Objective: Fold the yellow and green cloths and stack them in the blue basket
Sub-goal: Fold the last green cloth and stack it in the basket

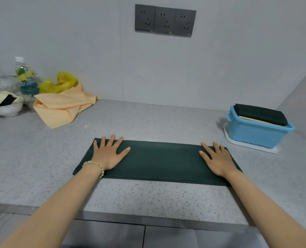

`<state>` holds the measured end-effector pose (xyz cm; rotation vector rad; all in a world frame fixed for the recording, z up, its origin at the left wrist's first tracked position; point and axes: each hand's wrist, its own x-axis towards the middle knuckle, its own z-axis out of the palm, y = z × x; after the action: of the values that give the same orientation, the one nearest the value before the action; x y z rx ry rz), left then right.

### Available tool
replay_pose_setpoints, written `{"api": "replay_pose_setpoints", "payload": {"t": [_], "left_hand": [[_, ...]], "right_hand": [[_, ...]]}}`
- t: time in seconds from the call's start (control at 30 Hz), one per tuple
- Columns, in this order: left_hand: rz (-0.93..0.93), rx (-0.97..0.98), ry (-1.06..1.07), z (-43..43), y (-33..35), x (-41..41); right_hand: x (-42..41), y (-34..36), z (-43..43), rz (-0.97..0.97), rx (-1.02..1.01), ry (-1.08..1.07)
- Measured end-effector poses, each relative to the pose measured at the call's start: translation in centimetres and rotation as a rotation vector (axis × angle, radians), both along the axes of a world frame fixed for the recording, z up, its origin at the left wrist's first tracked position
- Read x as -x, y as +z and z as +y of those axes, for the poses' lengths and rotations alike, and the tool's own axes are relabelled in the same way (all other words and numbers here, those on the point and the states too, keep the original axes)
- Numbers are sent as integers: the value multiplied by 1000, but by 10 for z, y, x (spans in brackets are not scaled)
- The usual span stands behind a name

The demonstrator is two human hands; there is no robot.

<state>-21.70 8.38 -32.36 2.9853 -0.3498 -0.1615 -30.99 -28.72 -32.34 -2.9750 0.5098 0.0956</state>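
A dark green cloth (163,161) lies flat on the speckled counter as a long folded strip. My left hand (107,154) rests palm down on its left end, fingers spread. My right hand (218,160) presses flat on its right end the same way. A crumpled yellow cloth (62,108) sits at the back left of the counter. The blue basket (256,133) stands at the right on a white tray, with a folded green cloth (261,113) on top of a folded yellow one inside it.
At the far left stand a white bowl (5,108) with a phone in it, a plastic bottle (26,76) and a yellow plastic bag (60,83). Wall sockets (164,20) are above. The counter's front edge (148,217) runs just below my forearms.
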Motion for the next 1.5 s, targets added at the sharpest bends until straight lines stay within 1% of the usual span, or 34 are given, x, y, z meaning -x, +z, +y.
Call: {"api": "replay_pose_setpoints", "payload": {"t": [0.03,0.1,0.17,0.23,0.27,0.33,0.4,0.47,0.6,0.77,0.87,1.0,1.07,1.13,1.2,1.27,1.33,1.37,1.43,1.5], "left_hand": [[5,6,-37,-2,2,1],[-6,47,-187,-13,5,7],[-47,100,-384,-31,6,17],[-77,122,-525,-49,4,25],[-81,120,-551,-54,2,27],[-80,112,-529,-58,1,27],[-74,95,-478,-58,4,24],[-72,69,-438,-58,9,21],[-48,24,-407,-61,17,14],[-31,79,-387,-66,22,10],[-20,137,-413,-70,19,14],[-29,171,-465,-81,13,22],[-29,175,-490,-86,9,26],[-38,169,-505,-88,5,28],[-43,173,-506,-87,2,28],[-43,183,-503,-86,0,28],[-41,191,-501,-87,-3,28],[-43,185,-501,-87,-4,28],[-47,160,-500,-87,-5,28],[-36,149,-511,-88,-5,29]], "right_hand": [[0,2,2,8,-13,2],[2,9,11,-6,-5,51],[8,15,29,-99,-19,170],[16,22,55,-199,-98,331],[22,25,70,-223,-133,407],[34,28,97,-246,-181,522],[43,26,116,-245,-195,587],[48,20,124,-239,-149,602],[43,13,118,-278,-29,515],[19,13,93,-271,-4,298],[-3,16,66,-210,-35,200],[-29,24,39,-89,2,177],[-35,27,32,-45,-11,169],[-35,28,28,-23,-69,171],[-30,25,25,-54,-149,179],[-21,21,21,-189,-278,125],[-12,19,18,-343,-463,32],[-9,18,18,-383,-544,9],[-4,15,19,-393,-606,27],[0,13,23,-404,-594,46]]}}
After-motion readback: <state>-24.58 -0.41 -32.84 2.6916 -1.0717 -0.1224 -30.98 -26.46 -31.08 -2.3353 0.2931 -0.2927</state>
